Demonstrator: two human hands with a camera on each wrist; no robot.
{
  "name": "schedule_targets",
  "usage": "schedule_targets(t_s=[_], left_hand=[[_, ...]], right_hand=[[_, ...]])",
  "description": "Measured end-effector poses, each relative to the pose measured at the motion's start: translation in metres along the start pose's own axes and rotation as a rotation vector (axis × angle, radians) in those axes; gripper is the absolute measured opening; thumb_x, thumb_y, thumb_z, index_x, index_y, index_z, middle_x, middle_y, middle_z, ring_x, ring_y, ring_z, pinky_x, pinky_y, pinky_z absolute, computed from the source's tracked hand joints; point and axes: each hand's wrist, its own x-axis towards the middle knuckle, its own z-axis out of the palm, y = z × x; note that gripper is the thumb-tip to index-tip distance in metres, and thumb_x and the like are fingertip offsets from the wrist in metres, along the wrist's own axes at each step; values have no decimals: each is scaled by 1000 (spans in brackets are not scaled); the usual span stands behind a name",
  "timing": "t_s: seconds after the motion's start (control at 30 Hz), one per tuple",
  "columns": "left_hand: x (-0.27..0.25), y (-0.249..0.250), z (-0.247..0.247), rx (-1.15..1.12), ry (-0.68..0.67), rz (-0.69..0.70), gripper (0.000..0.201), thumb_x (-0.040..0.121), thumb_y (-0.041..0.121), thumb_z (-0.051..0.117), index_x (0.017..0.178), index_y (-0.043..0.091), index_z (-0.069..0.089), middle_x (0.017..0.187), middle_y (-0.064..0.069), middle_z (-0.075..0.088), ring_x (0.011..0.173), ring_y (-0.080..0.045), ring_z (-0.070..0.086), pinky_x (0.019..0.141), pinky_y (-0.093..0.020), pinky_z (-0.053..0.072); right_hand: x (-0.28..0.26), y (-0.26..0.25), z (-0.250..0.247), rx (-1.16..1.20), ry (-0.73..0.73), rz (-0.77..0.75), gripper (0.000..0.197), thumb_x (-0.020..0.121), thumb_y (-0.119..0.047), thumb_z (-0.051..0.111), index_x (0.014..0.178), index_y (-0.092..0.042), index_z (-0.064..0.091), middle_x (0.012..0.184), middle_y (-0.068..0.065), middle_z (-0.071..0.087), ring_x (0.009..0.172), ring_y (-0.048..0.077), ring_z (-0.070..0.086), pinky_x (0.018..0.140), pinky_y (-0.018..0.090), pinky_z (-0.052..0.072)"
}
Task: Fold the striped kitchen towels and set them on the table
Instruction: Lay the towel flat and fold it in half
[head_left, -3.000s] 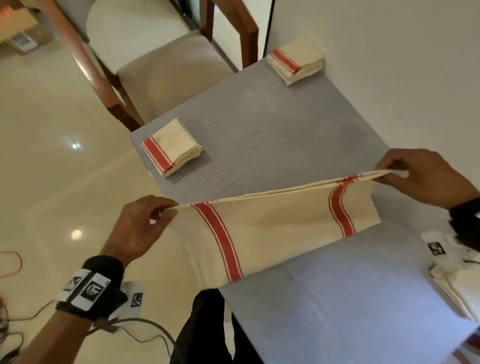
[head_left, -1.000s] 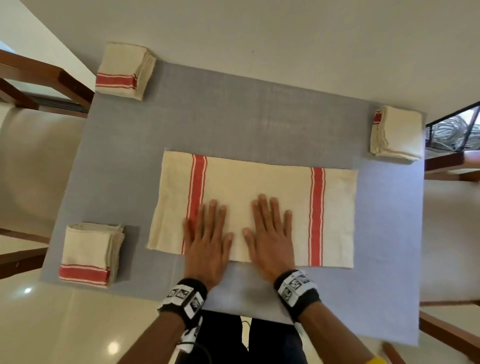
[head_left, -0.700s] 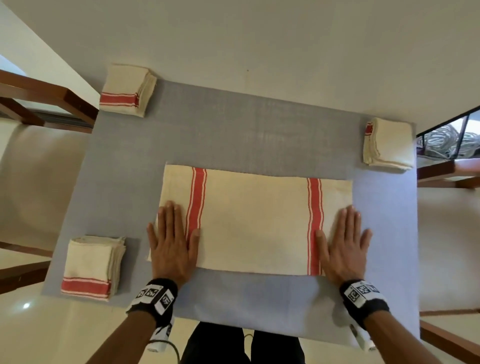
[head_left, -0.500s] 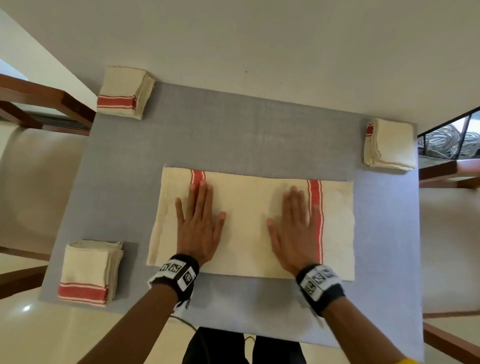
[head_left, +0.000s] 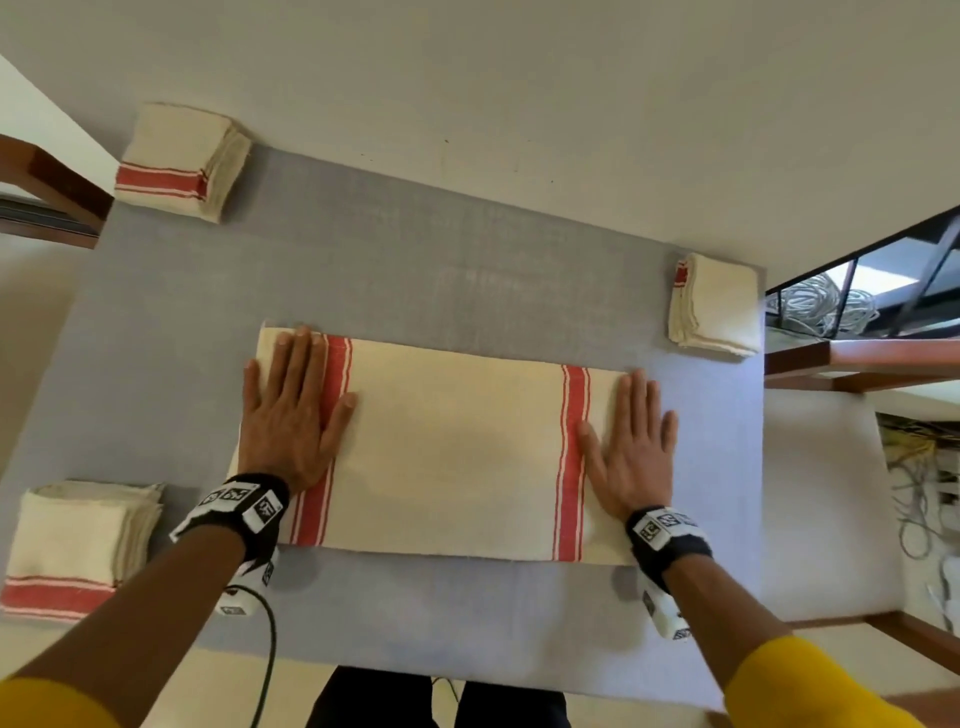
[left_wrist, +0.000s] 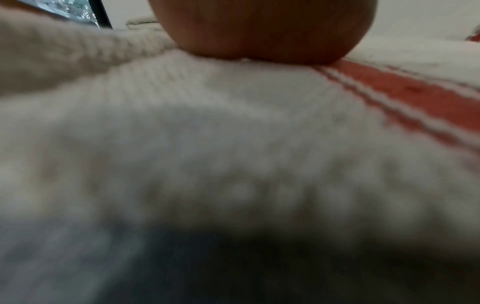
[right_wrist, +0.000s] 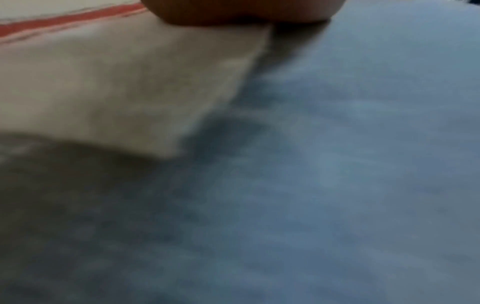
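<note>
soft cream cloth with red stripes, the towel (head_left: 447, 457) lies flat in the middle of the grey desk (head_left: 363, 270). the left hand (head_left: 291, 410) presses one end, the right hand (head_left: 631, 447) the other, fingers straight and holding nothing, probably smoothing bumps before folding again.

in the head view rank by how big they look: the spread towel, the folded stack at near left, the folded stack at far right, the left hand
1. spread towel, the largest
2. near-left folded stack, though it sits closest to the camera
3. left hand and far-right folded stack look alike, so I won't rank them
</note>
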Motion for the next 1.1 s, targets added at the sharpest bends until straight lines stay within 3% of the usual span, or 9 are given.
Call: schedule_targets(t_s=[0.1,0.2,0.33,0.43,0.53,0.63,0.77,0.93,1.1], left_hand=[[-4,10,-2,-40,18,-63,79,103,62,12,165,17,-4,174,-3,-10,160,-25,-10,125,-64,-3],[-26,62,-1,-81,35,-3,78,102,60,25,166,19,10,174,-6,0,161,-29,-2,125,-59,-11],[-102,186,31,-174,-28,361,58,97,56,50,149,30,48,155,-9,47,141,-34,47,121,-56,19],[-144,276,51,-201,-154,514,51,92,49,62,138,32,51,135,-4,56,122,-27,55,105,-44,27],[-154,331,63,-243,-194,466,51,91,37,64,138,29,47,126,-1,52,110,-25,53,94,-42,42],[-150,352,68,-253,-189,372,59,83,19,75,135,26,49,116,1,51,99,-23,50,82,-38,49],[-142,359,64,-303,-235,259,84,61,-8,78,134,21,49,109,-1,49,95,-22,49,77,-35,49],[-138,361,38,-401,-200,238,57,81,-2,73,127,23,48,103,0,48,86,-19,49,66,-31,46],[-140,358,6,-477,-88,245,24,94,12,62,114,23,52,106,3,51,90,-15,51,79,-31,54]], right_hand=[[6,30,-11,52,-1,36,86,102,-68,21,165,-19,-9,173,-3,-16,159,16,-16,129,55,2],[11,37,-29,153,44,24,83,103,-60,42,165,-12,13,172,11,13,159,28,12,128,53,16],[-7,32,-58,412,23,126,57,101,-41,60,148,-11,48,130,11,61,117,27,57,101,40,48],[-36,46,-67,497,-103,222,31,101,-39,61,119,-15,71,105,2,75,94,17,68,84,29,50],[-57,76,-62,706,-265,356,24,100,-34,63,97,-13,76,87,5,79,84,23,76,83,40,62],[-70,91,-63,956,-410,491,28,103,-26,63,99,-1,76,92,19,78,80,28,76,82,43,64],[-75,98,-69,1030,-474,475,32,103,-28,62,105,1,75,97,24,76,90,37,76,91,48,62],[-67,85,-77,1073,-528,464,43,99,-41,65,105,1,75,99,24,77,93,36,76,83,44,64],[-38,57,-83,1186,-468,457,44,93,-41,75,112,-3,68,91,12,77,79,24,76,63,28,60]])
